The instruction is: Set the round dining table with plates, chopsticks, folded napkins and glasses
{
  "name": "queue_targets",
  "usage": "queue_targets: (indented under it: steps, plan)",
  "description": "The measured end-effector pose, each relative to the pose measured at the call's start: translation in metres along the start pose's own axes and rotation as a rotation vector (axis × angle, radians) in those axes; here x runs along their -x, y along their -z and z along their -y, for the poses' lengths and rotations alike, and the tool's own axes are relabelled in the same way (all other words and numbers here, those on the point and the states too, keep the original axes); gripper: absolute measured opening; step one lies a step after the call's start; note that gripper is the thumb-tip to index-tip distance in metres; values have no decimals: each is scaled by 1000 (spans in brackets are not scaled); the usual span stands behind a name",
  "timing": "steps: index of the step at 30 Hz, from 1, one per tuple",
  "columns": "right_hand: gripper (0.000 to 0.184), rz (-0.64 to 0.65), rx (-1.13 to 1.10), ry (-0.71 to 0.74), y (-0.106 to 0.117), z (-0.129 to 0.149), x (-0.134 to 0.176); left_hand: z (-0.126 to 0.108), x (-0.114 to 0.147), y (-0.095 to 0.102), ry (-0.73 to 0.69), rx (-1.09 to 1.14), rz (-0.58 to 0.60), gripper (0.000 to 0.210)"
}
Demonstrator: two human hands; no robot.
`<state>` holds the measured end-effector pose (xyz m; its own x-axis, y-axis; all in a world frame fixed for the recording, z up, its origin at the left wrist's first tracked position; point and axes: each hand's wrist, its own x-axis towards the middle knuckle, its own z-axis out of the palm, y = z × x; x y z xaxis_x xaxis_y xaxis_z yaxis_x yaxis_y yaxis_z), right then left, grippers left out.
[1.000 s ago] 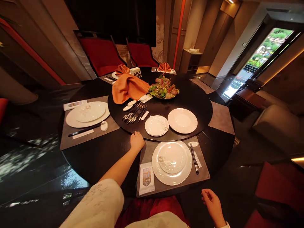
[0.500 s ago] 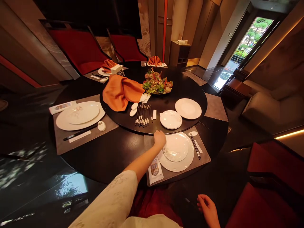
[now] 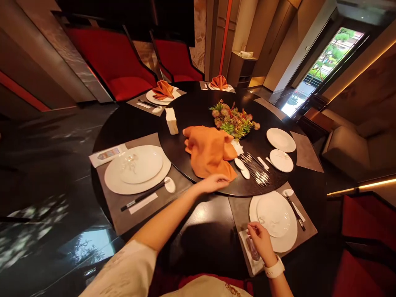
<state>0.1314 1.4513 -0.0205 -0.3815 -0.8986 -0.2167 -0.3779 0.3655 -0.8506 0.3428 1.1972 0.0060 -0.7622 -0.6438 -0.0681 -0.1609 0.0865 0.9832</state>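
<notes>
Orange cloth napkins (image 3: 210, 148), heaped and crumpled, lie on the near part of a round, glossy black turntable (image 3: 193, 115), which sits on a broad, round black desk (image 3: 213, 210). Two rectangular grey-brown mats lie along the near side, a left mat (image 3: 181, 181) and a right mat (image 3: 241, 210). On the left mat, a large white plate (image 3: 114, 181) carries a smaller white plate (image 3: 140, 165) with a faint pattern; the right mat bears a similar pair of white plates (image 3: 274, 214). Behind the napkins and to their right stands a flower arrangement (image 3: 233, 117) in green, red and yellow.

Over the near rim of the turntable, just in front of the napkins, is the left hand (image 3: 216, 183), fingers loosely bent; I cannot tell whether it touches cloth or rim, or grips anything. Near the plates on the right mat, the right hand (image 3: 261, 239) is relaxed and loosely open, partly hiding a white printed packet (image 3: 244, 241). A white band (image 3: 274, 267) circles its wrist.

Right of the napkins lies a bundle of black chopsticks with silvery ends (image 3: 256, 169); two small white oval dishes (image 3: 242, 168) sit between bundle and cloth.
</notes>
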Motion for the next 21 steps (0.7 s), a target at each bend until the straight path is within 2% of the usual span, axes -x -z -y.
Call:
queue_targets:
  steps: [3,4,6,8,11,13,15,18,21]
  plan:
    - [39,53,301,173,-67,43,-35,19,19,104,49,-12,-439,38]
    - [43,73,414,211,-85,55,-46,22,21,135,51,-50,-539,38]
    - [56,108,632,226,-115,72,-68,23,22,188,61,-208,-663,42]
    - [66,118,823,161,-134,79,-85,18,22,234,73,-493,-681,59]
    - [68,51,1030,23,-142,71,-101,6,20,283,135,-999,-522,98]
    - [59,11,1109,-31,-133,59,-107,0,15,299,180,-1244,-365,110]
    - [55,7,1153,-61,-116,47,-112,-5,5,301,157,-1386,-198,110]
    - [55,16,1176,-94,-82,31,-122,-11,-16,285,72,-1452,55,95]
    - [57,0,1183,-116,-47,17,-134,-16,-33,258,44,-1415,261,64]
